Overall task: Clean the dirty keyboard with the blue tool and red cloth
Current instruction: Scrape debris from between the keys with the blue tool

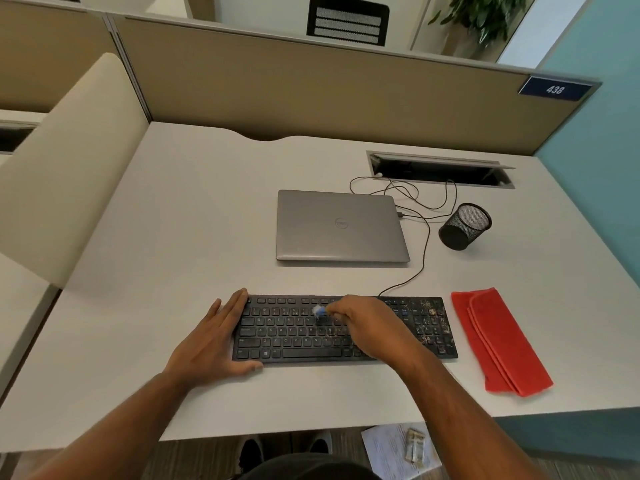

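A black keyboard [429, 327] lies near the front of the white desk [173, 220], with pale crumbs and dust thick on its right part. My right hand [363, 323] hovers over the middle keys and grips a small blue tool [319, 310], whose tip points left onto the keys. My left hand [211, 341] lies flat with straight fingers against the keyboard's left end, thumb at its front corner. A folded red cloth [498, 341] rests on the desk right of the keyboard, untouched.
A closed grey laptop [341, 225] sits behind the keyboard, with thin cables [426, 244] running to a desk cable hatch [440, 168]. A black mesh pen cup [465, 226] lies tipped at the right. Tan partition panels [311, 91] bound the desk's back.
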`<move>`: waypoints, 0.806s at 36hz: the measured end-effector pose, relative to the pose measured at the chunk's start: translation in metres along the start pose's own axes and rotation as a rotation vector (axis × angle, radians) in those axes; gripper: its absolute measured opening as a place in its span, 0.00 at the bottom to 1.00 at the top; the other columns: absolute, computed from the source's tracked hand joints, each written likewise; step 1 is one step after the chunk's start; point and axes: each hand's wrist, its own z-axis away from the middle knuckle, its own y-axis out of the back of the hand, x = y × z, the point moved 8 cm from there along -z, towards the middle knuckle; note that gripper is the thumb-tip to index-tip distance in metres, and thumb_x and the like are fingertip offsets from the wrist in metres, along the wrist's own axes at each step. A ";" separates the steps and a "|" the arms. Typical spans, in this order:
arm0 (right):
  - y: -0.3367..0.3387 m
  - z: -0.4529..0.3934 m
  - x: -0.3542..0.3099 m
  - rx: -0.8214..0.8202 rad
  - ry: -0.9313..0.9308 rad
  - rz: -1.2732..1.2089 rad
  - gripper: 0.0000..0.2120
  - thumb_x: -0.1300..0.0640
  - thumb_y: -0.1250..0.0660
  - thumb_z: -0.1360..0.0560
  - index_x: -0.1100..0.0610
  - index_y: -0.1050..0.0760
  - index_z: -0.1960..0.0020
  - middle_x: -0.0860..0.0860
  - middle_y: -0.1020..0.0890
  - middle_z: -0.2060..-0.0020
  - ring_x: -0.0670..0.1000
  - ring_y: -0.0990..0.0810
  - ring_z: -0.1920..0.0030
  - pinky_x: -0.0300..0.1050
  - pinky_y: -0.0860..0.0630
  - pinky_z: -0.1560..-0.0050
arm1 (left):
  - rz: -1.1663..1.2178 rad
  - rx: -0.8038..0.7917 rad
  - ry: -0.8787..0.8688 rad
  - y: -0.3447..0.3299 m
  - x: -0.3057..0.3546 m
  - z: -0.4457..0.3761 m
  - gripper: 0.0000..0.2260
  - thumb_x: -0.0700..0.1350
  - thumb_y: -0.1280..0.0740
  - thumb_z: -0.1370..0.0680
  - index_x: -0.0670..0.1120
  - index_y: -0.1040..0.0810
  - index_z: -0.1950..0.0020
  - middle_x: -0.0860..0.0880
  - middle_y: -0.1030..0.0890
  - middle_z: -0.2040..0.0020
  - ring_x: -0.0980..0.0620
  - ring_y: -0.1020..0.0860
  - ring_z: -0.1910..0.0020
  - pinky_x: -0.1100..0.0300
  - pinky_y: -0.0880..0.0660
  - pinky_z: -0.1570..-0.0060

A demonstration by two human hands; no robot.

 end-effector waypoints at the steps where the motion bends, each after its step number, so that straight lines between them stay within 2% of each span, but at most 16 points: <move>1: -0.003 -0.001 -0.003 -0.012 0.007 0.025 0.25 0.66 0.39 0.18 0.40 0.26 0.31 0.46 0.18 0.42 0.49 0.19 0.50 0.38 0.29 0.57 | -0.004 0.004 -0.006 0.000 0.000 -0.001 0.61 0.79 0.33 0.32 0.53 0.68 0.18 0.59 0.64 0.18 0.59 0.65 0.21 0.70 0.71 0.27; 4: -0.016 0.003 -0.010 -0.113 0.032 0.080 0.28 0.69 0.39 0.20 0.41 0.27 0.30 0.48 0.18 0.41 0.50 0.19 0.49 0.40 0.25 0.53 | -0.021 0.012 -0.027 0.001 0.002 -0.001 0.61 0.78 0.33 0.32 0.51 0.66 0.17 0.58 0.64 0.18 0.65 0.67 0.22 0.68 0.70 0.25; 6: -0.012 0.006 -0.013 -0.110 0.041 0.012 0.21 0.65 0.39 0.18 0.43 0.22 0.35 0.46 0.18 0.39 0.44 0.20 0.51 0.36 0.29 0.57 | -0.011 0.010 -0.020 0.002 0.003 0.000 0.60 0.76 0.31 0.31 0.52 0.65 0.17 0.59 0.64 0.19 0.70 0.72 0.27 0.72 0.72 0.29; 7: -0.009 0.005 -0.014 -0.101 0.046 -0.008 0.18 0.63 0.38 0.18 0.44 0.21 0.36 0.45 0.18 0.39 0.41 0.22 0.54 0.35 0.30 0.58 | -0.008 0.008 -0.015 0.003 0.004 0.000 0.60 0.76 0.30 0.31 0.52 0.65 0.17 0.59 0.64 0.19 0.70 0.71 0.27 0.73 0.73 0.30; 9: -0.006 0.003 -0.014 -0.073 0.029 0.000 0.20 0.65 0.39 0.18 0.45 0.21 0.34 0.47 0.18 0.39 0.44 0.22 0.52 0.37 0.31 0.55 | -0.019 -0.002 -0.016 0.003 0.006 0.001 0.60 0.76 0.30 0.31 0.52 0.66 0.18 0.60 0.65 0.19 0.66 0.67 0.25 0.74 0.73 0.31; 11: -0.006 0.001 -0.013 -0.070 0.010 0.037 0.24 0.68 0.39 0.19 0.44 0.24 0.31 0.49 0.18 0.38 0.48 0.20 0.48 0.37 0.31 0.54 | -0.020 -0.011 -0.009 0.004 0.007 0.001 0.59 0.75 0.30 0.31 0.53 0.67 0.18 0.60 0.66 0.20 0.69 0.71 0.28 0.75 0.75 0.34; 14: -0.010 0.004 -0.012 -0.087 0.001 0.022 0.17 0.60 0.41 0.16 0.45 0.22 0.35 0.46 0.18 0.46 0.42 0.25 0.60 0.36 0.34 0.64 | -0.016 -0.019 -0.016 0.004 0.009 0.001 0.59 0.74 0.29 0.31 0.51 0.65 0.18 0.58 0.64 0.20 0.77 0.79 0.36 0.77 0.76 0.36; 16: -0.009 0.006 -0.015 -0.086 0.011 0.007 0.14 0.55 0.42 0.15 0.47 0.20 0.39 0.41 0.19 0.49 0.41 0.26 0.62 0.38 0.31 0.62 | -0.020 -0.024 -0.023 0.004 0.011 0.001 0.59 0.74 0.29 0.30 0.51 0.65 0.18 0.57 0.64 0.19 0.78 0.79 0.37 0.77 0.76 0.36; 19: -0.006 0.004 -0.025 -0.059 0.001 -0.045 0.13 0.52 0.42 0.15 0.45 0.20 0.38 0.43 0.16 0.47 0.43 0.23 0.56 0.43 0.25 0.53 | -0.029 -0.024 -0.022 0.004 0.009 0.001 0.60 0.75 0.29 0.31 0.51 0.65 0.18 0.57 0.63 0.19 0.77 0.78 0.35 0.75 0.75 0.34; 21: -0.009 0.003 -0.031 -0.059 0.011 -0.009 0.13 0.52 0.42 0.15 0.44 0.21 0.37 0.45 0.16 0.46 0.44 0.24 0.56 0.43 0.27 0.54 | -0.037 -0.027 -0.018 0.003 0.007 0.001 0.60 0.76 0.30 0.31 0.51 0.66 0.18 0.57 0.63 0.18 0.76 0.79 0.35 0.74 0.75 0.33; 24: -0.009 0.007 -0.032 -0.058 -0.008 0.126 0.13 0.54 0.43 0.16 0.45 0.21 0.38 0.47 0.16 0.48 0.49 0.20 0.52 0.48 0.24 0.51 | -0.030 -0.022 -0.018 0.003 0.006 0.000 0.61 0.76 0.31 0.31 0.51 0.66 0.18 0.56 0.63 0.18 0.76 0.78 0.34 0.73 0.74 0.31; 26: -0.002 0.009 -0.028 -0.033 -0.032 0.214 0.13 0.57 0.41 0.18 0.47 0.20 0.40 0.49 0.15 0.48 0.52 0.18 0.51 0.49 0.23 0.50 | -0.028 -0.018 -0.023 0.003 0.007 0.001 0.60 0.76 0.30 0.31 0.51 0.66 0.18 0.57 0.64 0.18 0.76 0.79 0.35 0.74 0.75 0.33; 29: 0.008 0.009 -0.014 -0.026 -0.108 0.337 0.11 0.61 0.38 0.22 0.54 0.19 0.46 0.52 0.15 0.53 0.55 0.17 0.55 0.50 0.21 0.52 | -0.022 -0.002 -0.035 0.003 0.008 0.001 0.60 0.75 0.30 0.31 0.50 0.65 0.18 0.57 0.63 0.19 0.76 0.78 0.34 0.74 0.75 0.32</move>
